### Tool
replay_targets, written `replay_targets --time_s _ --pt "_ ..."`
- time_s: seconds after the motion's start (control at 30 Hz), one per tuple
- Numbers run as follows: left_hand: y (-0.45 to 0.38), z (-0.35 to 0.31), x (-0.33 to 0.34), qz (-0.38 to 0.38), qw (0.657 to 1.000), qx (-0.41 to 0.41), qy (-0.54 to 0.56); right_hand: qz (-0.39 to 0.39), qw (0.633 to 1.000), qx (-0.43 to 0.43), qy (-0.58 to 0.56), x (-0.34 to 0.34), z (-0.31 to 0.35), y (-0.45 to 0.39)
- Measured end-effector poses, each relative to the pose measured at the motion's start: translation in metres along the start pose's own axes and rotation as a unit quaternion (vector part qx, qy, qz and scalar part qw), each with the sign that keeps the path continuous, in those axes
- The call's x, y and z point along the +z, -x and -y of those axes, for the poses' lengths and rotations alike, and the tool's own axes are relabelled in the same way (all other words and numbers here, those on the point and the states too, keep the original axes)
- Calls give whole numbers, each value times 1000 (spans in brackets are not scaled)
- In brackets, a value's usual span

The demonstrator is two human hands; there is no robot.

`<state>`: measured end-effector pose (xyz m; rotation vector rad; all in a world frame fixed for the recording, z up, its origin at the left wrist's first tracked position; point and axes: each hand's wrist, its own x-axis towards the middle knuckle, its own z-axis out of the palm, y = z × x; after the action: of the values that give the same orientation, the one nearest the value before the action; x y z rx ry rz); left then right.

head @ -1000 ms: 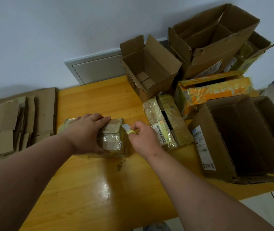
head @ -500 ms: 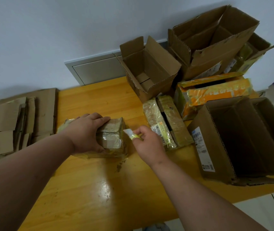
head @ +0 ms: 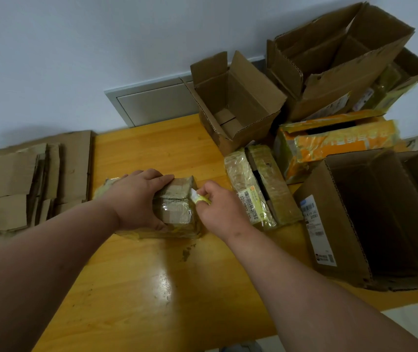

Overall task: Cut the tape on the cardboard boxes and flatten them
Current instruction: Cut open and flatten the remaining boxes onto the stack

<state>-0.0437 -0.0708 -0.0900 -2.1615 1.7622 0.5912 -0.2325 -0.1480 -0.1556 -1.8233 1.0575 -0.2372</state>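
The tape-cutting step was in hand: the left hand (head: 139, 199) lay palm-down, fingers curled over the small brown cardboard box wrapped in clear tape (head: 175, 208), pinning it. Just beside it, the right hand (head: 222, 207) pinched a small yellow-handled cutter (head: 199, 198), blade touching the box's right edge. Next, probably, a steady draw along the seam.

The left hand (head: 136, 199) hid much of the taped box (head: 177, 212); at three o'clock, the frame edge cropped a big box (head: 342, 224).
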Motion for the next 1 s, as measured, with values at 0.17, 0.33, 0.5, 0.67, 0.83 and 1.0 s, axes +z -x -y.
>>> replay_targets --time_s 0.17,0.33,0.5,0.67,0.83,1.0 --pt "-2 3 1 7 1000 0 -5 25 999 -35 18 -10 -6 4" --pt "-4 6 3 24 999 1 -24 39 998 -45 12 -15 -10 14" --pt "-9 5 2 33 999 -5 -25 65 997 -38 3 -14 -13 27" --pt "-7 4 6 29 999 -11 -32 70 997 -38 0 -14 -14 37" --pt "-3 3 10 0 999 -29 -31 -24 998 8 -58 -14 -23 31" --pt "-1 -4 10 -8 994 -87 -69 -15 1000 -5 22 -10 -6 21"
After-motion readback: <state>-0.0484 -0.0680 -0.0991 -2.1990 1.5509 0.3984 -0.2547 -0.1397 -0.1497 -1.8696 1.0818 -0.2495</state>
